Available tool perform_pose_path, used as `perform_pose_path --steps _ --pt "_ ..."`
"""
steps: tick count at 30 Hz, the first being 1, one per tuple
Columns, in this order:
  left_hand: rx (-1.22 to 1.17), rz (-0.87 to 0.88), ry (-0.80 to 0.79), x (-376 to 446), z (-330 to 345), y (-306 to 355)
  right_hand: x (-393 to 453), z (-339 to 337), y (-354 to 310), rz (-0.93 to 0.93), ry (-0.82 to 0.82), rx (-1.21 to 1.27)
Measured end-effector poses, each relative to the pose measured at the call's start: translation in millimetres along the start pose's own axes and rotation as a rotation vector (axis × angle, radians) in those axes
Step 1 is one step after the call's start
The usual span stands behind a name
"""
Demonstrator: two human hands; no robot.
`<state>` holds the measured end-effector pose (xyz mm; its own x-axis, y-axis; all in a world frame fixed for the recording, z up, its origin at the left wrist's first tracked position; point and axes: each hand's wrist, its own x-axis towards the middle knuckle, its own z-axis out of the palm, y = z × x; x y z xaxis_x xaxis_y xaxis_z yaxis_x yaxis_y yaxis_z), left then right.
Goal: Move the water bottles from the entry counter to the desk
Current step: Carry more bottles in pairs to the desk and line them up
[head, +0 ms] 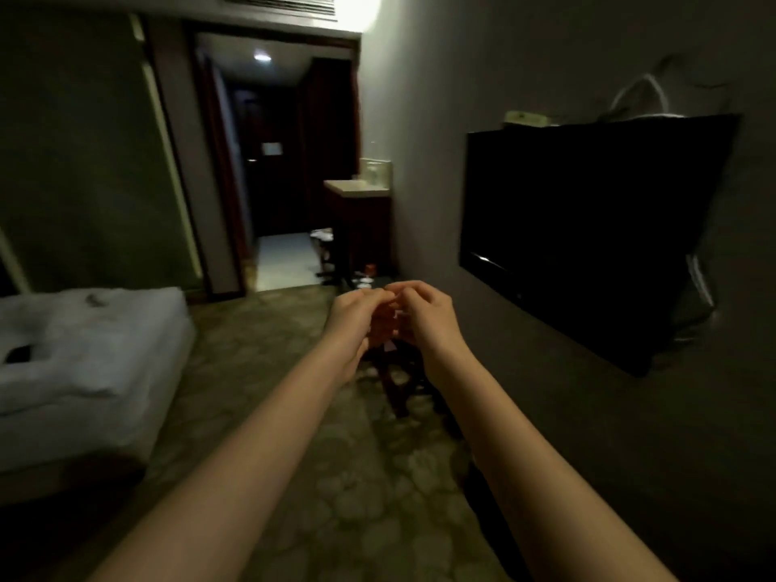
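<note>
Both arms stretch out in front of me in a dim hotel room. My left hand (357, 317) and my right hand (424, 312) meet at the fingertips, fingers curled loosely, and I see nothing held in either. Far ahead, the entry counter (352, 187) has a light top on a dark cabinet against the right wall. Small clear bottle-like items (373, 170) stand at its back, too blurred to tell apart. No desk is in view.
A bed with white linen (84, 350) fills the left side. A black wall-mounted TV (588, 237) juts out on the right. A dark wooden stool or rack (399, 380) stands below my hands on patterned carpet. A dark hallway (277, 161) leads onward.
</note>
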<state>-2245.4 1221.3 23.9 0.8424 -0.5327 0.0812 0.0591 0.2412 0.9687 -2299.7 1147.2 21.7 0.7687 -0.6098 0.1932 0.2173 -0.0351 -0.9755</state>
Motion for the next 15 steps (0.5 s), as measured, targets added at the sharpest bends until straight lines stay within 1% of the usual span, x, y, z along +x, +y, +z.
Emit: perform_pose_path --steps 3,5,11,15 --pt "-0.008 0.040 0.119 29 -48 8 33 53 8 -0.009 -0.112 0.033" --pt "0.014 0.065 0.152 54 -73 14 59 80 13 -0.015 -0.172 0.044" --pt "0.016 0.121 0.128 150 -123 41 157 132 17 -0.088 -0.296 0.054" --pt "0.038 0.165 0.144 215 -151 52 219 167 19 -0.117 -0.331 0.039"
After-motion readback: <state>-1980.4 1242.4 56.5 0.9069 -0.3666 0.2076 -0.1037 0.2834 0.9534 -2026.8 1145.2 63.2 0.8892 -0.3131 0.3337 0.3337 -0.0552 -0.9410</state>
